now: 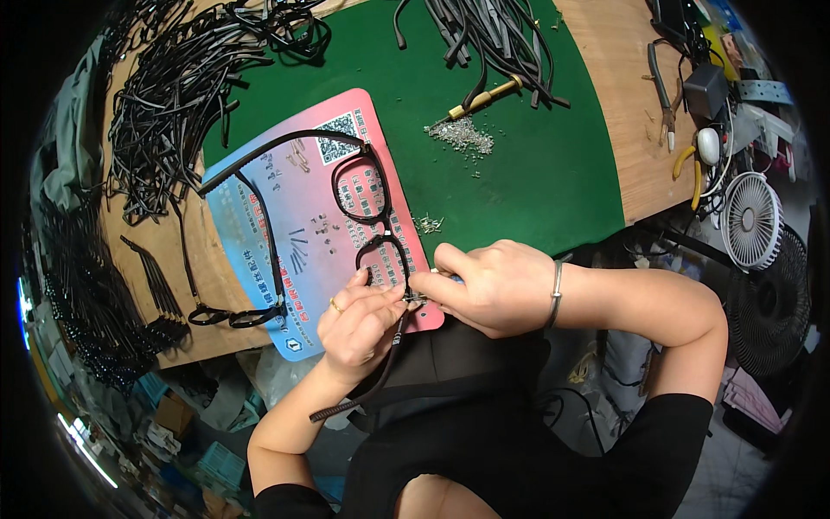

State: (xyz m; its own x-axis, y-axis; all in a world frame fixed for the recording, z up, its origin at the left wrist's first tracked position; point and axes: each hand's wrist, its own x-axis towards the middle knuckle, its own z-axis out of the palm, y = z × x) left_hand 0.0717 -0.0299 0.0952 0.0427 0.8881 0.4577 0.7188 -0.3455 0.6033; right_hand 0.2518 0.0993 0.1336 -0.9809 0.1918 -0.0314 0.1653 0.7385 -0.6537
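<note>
A black eyeglass frame (386, 197) lies across a pink and blue printed sheet. My left hand (356, 327), with a ring on one finger, pinches the frame's near end, where a hinge sits. From there one temple arm (372, 387) hangs toward my lap, while the other temple (285, 136) stretches left from the far end. My right hand (494, 288) is closed in a fist, its thumb and fingertips meeting the frame at that hinge. A bit of blue shows inside the fist; what it grips is mostly hidden.
Another black glasses frame (255, 317) rests at the printed sheet's (304, 251) left edge. On the green mat (536, 182) lie tiny clear parts (462, 136), a brass-coloured screwdriver (484, 99) and dark temple arms (506, 43). Temple piles (169, 112) fill the left; pliers (687, 173) and a fan (752, 221) stand right.
</note>
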